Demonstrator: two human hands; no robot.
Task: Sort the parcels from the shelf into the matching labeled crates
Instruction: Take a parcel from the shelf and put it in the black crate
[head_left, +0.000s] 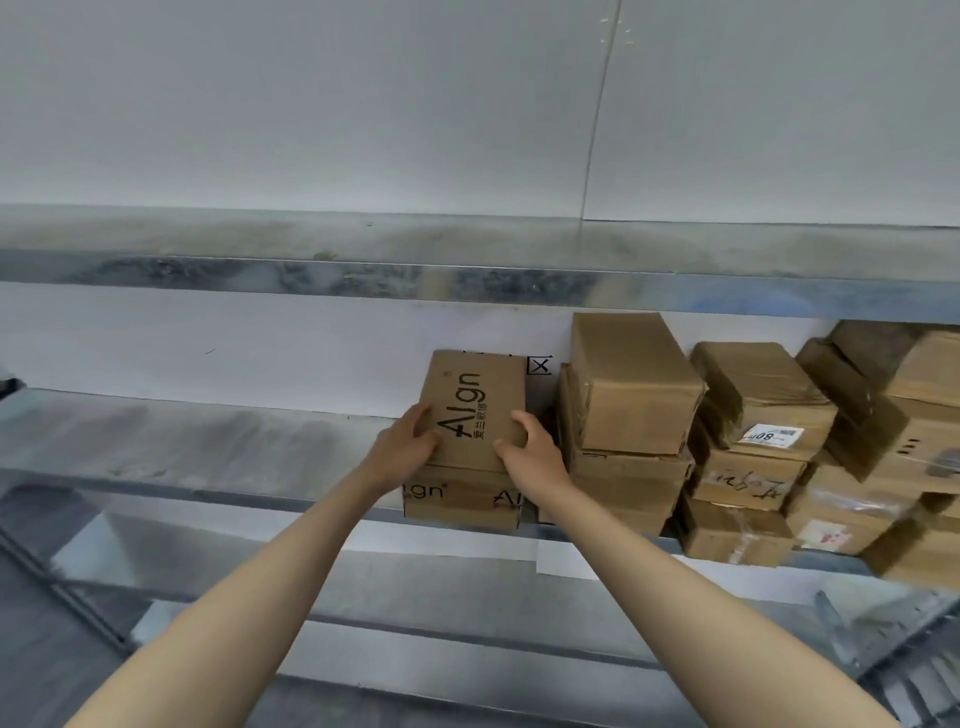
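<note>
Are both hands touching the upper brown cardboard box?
Touching. Head view: left hand and right hand curl round the near corners of the lettered brown cardboard box.

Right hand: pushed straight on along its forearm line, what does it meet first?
The brown cardboard Align-printed box that the right hand grips; beyond it, probably the white wall, though depth is unclear.
</note>
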